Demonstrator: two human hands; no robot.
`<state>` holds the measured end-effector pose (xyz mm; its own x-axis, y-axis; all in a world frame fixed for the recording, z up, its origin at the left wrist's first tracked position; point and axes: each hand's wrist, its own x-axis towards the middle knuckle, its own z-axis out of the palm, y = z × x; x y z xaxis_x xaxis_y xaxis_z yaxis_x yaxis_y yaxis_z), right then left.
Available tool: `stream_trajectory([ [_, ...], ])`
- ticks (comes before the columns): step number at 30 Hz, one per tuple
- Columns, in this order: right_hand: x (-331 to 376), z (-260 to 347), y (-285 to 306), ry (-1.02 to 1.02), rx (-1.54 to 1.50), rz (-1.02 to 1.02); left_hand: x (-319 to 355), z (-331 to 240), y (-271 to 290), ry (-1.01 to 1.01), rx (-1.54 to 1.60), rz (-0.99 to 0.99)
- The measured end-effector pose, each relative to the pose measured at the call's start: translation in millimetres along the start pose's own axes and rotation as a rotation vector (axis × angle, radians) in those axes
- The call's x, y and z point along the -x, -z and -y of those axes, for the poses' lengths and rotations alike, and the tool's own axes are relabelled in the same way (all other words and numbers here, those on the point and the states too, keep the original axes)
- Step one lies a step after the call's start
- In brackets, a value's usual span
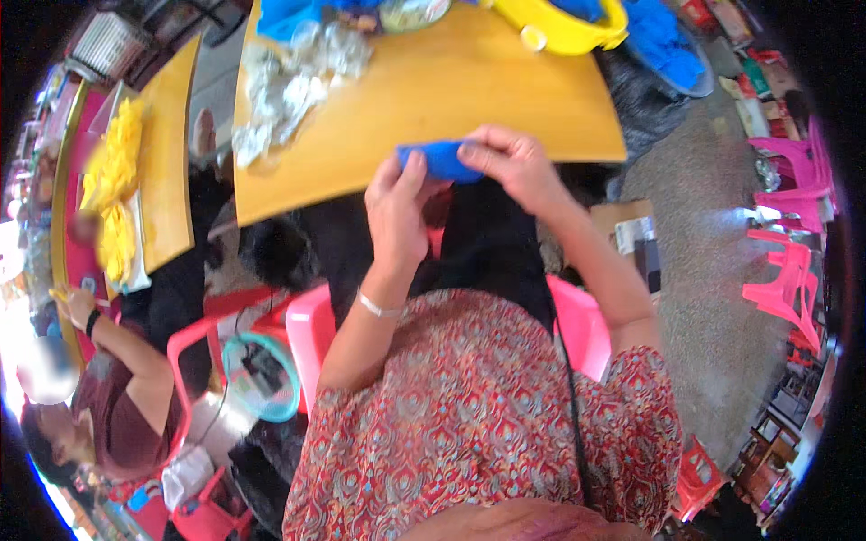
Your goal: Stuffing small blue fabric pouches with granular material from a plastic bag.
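At the near edge of the table [451,90], the left hand [395,216] and right hand [521,171] pinch opposite ends of 1 blue piece [440,160] between their fingers; its handling looks unfinished; whether the blue heap [663,45] beside the table's far right corner is done or left cannot be told.

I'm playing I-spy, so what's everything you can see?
Blue piece: one, blue, between both hands
Tables: two, yellow-brown, ahead and left
Crinkly pile: one, silvery, front table
Curved thing: one, yellow, front table
Blue heaps: several, blue, far edge, basin
Basin: one, grey, far right
Yellow pile: one, yellow, left table
Chairs: several, pink and red, both sides
Round thing: one, teal, lower left
Edge clutter: many, mixed colours, blurred
Co-worker: one, maroon top, left
Left hand: one, bare, pinching blue piece
Right hand: one, bare, likewise
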<state>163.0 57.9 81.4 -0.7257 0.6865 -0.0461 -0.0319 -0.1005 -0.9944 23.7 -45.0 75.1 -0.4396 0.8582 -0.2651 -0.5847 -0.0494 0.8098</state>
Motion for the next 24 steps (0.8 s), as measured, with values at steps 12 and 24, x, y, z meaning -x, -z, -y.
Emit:
stream_trajectory([
  [12,9.6,10.5,9.7,0.173,0.250,-0.043,-7.5,-2.4,-5.3,-0.094,-0.057,0.128],
  [24,-96.7,112.4,153.6,0.453,0.457,-0.688,-14.9,9.1,10.1,-0.186,-0.226,0.145],
])
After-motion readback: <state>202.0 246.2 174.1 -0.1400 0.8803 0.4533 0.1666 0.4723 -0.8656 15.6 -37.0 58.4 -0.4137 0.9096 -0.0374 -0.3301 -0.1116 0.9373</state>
